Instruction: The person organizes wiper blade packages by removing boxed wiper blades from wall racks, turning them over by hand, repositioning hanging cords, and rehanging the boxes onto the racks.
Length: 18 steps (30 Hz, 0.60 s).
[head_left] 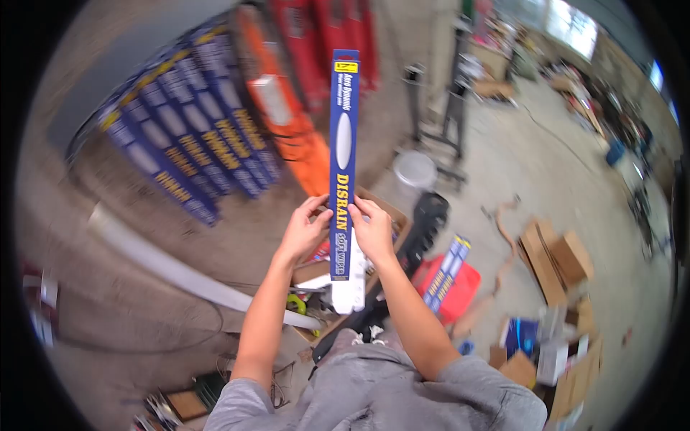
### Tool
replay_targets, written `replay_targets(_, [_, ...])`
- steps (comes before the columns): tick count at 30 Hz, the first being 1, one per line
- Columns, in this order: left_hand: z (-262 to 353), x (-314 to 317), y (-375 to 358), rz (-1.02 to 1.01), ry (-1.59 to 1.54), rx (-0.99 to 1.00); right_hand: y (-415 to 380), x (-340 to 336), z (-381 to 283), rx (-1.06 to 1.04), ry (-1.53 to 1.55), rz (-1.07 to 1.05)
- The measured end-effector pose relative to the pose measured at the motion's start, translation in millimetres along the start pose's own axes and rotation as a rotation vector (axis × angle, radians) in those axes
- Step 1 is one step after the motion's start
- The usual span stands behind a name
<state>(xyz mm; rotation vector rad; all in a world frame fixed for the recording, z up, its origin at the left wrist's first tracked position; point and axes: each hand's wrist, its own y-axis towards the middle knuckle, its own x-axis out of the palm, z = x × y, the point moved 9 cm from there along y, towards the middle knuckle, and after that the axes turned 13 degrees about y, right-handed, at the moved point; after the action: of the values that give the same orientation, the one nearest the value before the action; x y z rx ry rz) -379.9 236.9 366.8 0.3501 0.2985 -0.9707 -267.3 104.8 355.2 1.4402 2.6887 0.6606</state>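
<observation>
A long blue wiper box [343, 144] with yellow "DISRAIN" lettering stands lengthwise in front of me, its yellow-labelled end pointing away. My left hand [308, 226] grips its left edge at about the lettering. On the right edge, my right hand [371, 228] holds it at the same height. A white strip [349, 294] shows below and behind the box's near end. Beneath my hands is an open cardboard carton [310, 271], partly hidden by the box and my arms.
Several similar blue boxes [180, 115] hang at the left, beside an orange item [295, 136] and red ones [323, 36]. Two blue packages [447, 273] lie on a red stool [466, 291]. A white bucket [415, 171] and cardboard boxes [550, 258] are at the right.
</observation>
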Motion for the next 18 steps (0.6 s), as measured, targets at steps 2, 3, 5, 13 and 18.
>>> replay_targets(2, [-24.6,75.4,20.4,-0.151,-0.112,-0.040,-12.3,-70.7,37.1,0.044,-0.046,0.144])
replay_targets(3, [-44.2,114.3,28.1,-0.206,-0.173,-0.086,-20.9,-104.2,54.5,0.087,-0.054,0.207])
replay_targets(5, [-74.2,190.7,33.5,-0.353,-0.006,-0.082,-47.5,-172.5,88.1,0.202,-0.114,0.324])
replay_targets(13, [-186.7,444.9,-15.4,-0.610,-0.168,-0.364,-174.6,-374.7,231.9,0.543,-0.321,0.571])
replay_targets(18, [-291.0,537.5,-49.3,-0.597,0.034,-0.391,-224.0,-439.8,305.5,0.793,-0.378,0.610])
